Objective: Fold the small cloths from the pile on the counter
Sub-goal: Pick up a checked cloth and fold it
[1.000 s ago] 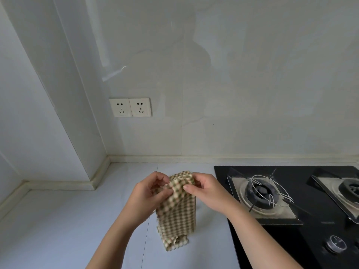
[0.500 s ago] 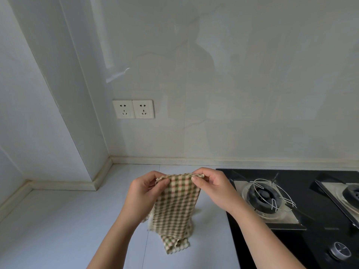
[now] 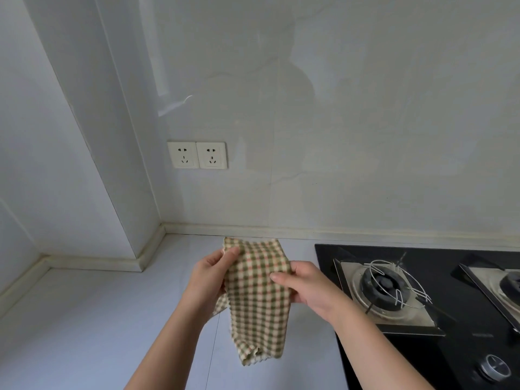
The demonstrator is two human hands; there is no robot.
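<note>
The checked cloth [image 3: 259, 294], seemingly light and floppy, droops between left hand [image 3: 209, 277] and right hand [image 3: 308, 287], fingers [image 3: 281, 277] pinching its 2 side edges; top corners suit gripping best.

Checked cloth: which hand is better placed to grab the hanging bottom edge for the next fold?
Right, probably. The right hand grips the checked cloth lower down its side edge, nearer the dangling hem. The left hand pinches the top corner and can anchor it.
</note>
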